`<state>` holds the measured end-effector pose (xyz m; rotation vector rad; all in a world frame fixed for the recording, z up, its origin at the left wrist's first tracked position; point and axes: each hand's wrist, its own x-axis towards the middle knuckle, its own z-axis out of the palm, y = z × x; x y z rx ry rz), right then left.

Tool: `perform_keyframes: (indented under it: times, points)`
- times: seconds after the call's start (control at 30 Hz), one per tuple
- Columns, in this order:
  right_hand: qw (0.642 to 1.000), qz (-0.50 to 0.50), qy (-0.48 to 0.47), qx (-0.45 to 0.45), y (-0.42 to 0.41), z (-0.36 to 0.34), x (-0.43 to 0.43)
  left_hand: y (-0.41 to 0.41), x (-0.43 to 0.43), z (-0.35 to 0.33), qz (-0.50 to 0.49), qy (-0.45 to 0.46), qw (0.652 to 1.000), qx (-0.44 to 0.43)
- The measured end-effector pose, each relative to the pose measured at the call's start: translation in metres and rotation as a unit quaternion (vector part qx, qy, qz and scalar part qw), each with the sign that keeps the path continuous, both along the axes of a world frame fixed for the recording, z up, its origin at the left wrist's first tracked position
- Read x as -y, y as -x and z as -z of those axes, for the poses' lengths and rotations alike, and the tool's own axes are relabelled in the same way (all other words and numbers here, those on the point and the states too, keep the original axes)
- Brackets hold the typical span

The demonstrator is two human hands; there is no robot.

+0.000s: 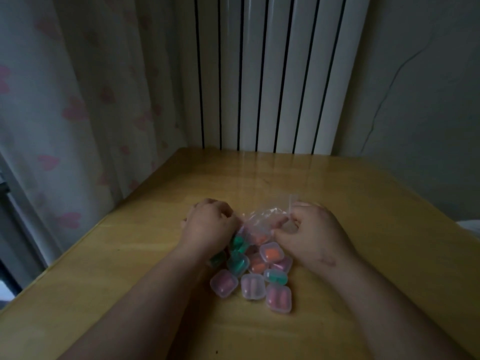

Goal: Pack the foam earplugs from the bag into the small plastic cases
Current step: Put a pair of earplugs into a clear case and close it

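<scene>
The left hand and right hand, fingers curled, are pinching the clear plastic bag mid-table. Just nearer the person, about a dozen closed cases are holding earplugs. Packing is seemingly nearing its end; the bag's contents are unclear.

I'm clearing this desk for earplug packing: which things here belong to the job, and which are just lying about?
Part of the job: clear bag, held by left hand and right hand; filled plastic cases piled on the table.
Just there: heart-print curtain; white radiator.
</scene>
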<state>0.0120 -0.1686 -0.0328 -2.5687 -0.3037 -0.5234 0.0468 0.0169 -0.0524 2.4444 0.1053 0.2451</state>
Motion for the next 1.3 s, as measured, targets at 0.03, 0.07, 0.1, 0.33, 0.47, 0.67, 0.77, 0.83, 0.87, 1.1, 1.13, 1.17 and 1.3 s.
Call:
perform_keyframes:
  times: [0.03, 0.07, 0.1, 0.33, 0.47, 0.67, 0.77, 0.83, 0.87, 1.1, 1.13, 1.17, 1.3]
  points:
    - [1.0, -0.01, 0.012, 0.015, 0.0, 0.001, 0.0, 0.003, 0.001, -0.003, 0.005, 0.063, 0.998, 0.02]
    - [0.999, -0.026, 0.007, 0.028, -0.001, 0.002, 0.0, 0.006, 0.003, -0.005, 0.013, 0.148, 0.988, 0.032]
    - [0.998, -0.052, -0.01, 0.04, -0.001, 0.003, 0.001, 0.009, 0.005, -0.007, 0.024, 0.237, 0.97, 0.041]
    - [0.956, -0.171, -0.237, 0.028, 0.007, -0.001, 0.001, 0.014, 0.002, -0.012, 0.068, 0.466, 0.879, 0.075]
    - [0.953, -0.12, -0.272, -0.051, 0.002, 0.002, -0.002, 0.013, 0.005, -0.011, 0.077, 0.492, 0.866, 0.041]
    - [0.935, -0.095, -0.332, -0.079, -0.005, 0.003, -0.003, 0.017, 0.006, -0.014, 0.154, 0.531, 0.833, -0.01]
    - [0.908, -0.124, -0.385, -0.109, -0.004, 0.001, -0.005, 0.018, 0.007, -0.013, 0.182, 0.517, 0.836, -0.006]
    - [0.896, -0.144, -0.4, -0.128, -0.003, 0.001, -0.007, 0.017, 0.007, -0.013, 0.175, 0.51, 0.842, -0.004]
    - [0.886, -0.155, -0.415, -0.139, -0.002, 0.001, -0.008, 0.017, 0.007, -0.013, 0.168, 0.509, 0.844, -0.004]
    - [0.93, -0.154, -0.322, -0.083, -0.003, 0.003, -0.005, 0.016, 0.006, -0.012, 0.167, 0.492, 0.854, -0.029]
    - [0.942, -0.133, -0.298, -0.079, -0.004, 0.003, -0.005, 0.017, 0.006, -0.012, 0.172, 0.493, 0.852, -0.028]
    - [0.949, -0.119, -0.281, -0.076, -0.003, 0.003, -0.004, 0.017, 0.006, -0.012, 0.176, 0.495, 0.851, -0.024]
    - [0.956, -0.113, -0.259, -0.076, -0.002, 0.002, -0.005, 0.017, 0.007, -0.013, 0.174, 0.501, 0.848, -0.013]
